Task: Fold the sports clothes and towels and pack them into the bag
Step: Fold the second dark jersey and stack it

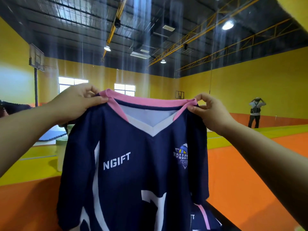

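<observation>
Yellow-walled gym, orange floor (250, 180) behind. The navy jersey (133, 164) hangs upright above the dark table (224, 219). The left hand (78, 100) and right hand (210, 112) each keep a pinching grip on its pink collar (150, 101), one at either shoulder.

Head view — forward, level, close.

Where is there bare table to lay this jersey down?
Only a narrow dark table strip shows bare, between the second navy garment and the table's right edge. The held jersey hides the rest.
</observation>
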